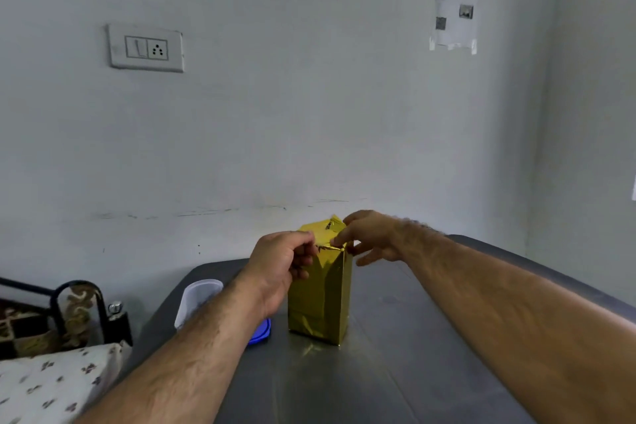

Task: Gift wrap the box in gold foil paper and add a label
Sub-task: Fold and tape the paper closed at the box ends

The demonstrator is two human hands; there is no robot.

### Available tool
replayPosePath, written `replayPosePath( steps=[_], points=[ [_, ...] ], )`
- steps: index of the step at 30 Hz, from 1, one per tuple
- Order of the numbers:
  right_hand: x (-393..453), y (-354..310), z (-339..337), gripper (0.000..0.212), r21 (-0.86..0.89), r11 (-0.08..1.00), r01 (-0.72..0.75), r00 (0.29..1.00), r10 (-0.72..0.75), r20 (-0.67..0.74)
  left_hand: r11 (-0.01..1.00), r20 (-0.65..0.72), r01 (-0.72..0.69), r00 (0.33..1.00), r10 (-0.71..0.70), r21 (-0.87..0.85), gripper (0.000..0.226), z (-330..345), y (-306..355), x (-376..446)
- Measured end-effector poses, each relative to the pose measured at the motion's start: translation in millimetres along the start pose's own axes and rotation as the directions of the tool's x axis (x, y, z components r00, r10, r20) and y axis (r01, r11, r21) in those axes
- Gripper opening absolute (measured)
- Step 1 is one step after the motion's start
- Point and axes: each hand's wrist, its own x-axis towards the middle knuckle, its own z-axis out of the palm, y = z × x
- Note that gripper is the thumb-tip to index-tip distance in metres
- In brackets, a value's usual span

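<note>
Fingertips [339, 240] of my right hand [371, 239] pinch the crumpled foil at the top of the box [320, 289], the other fingers spread loosely past its far side; my left hand [282, 265] curls against the upper near side, thumb and fingers nipping the gold foil paper [325, 229] at the same fold. Wrapped along its whole height, the box stands upright on the grey table [395, 354], the top flaps not yet flat, and I see no label. I judge the foil thin, slippery and quick to crease or tear, the box light and tall enough to tip, so holding is best at the stiff top corners. Left of the box sit a clear tub [198, 299] and a blue lid [260, 332].
</note>
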Motion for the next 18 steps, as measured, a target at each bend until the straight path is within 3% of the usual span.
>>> replayPosePath(
  steps=[6, 11, 18],
  points=[
    [0.3, -6.3, 13.0, 0.043, 0.045, 0.993, -0.108, 0.994, 0.109, -0.027, 0.993, 0.015, 0.07, 0.997, -0.072, 0.091, 0.008, -8.5, 13.9, 15.2],
    [-1.4, -10.1, 18.6, 0.03, 0.019, 0.982, -0.186, 0.982, 0.186, 0.034, 0.949, 0.034, 0.141, 0.987, -0.157, 0.282, 0.007, -3.0, 26.0, 28.0],
    [4.8, -9.4, 8.5, 0.012, -0.013, 0.972, -0.235, 0.972, 0.235, 0.014, 0.849, 0.011, 0.252, 0.957, -0.291, 0.465, 0.005, 0.0, 29.8, 41.9]
  ],
)
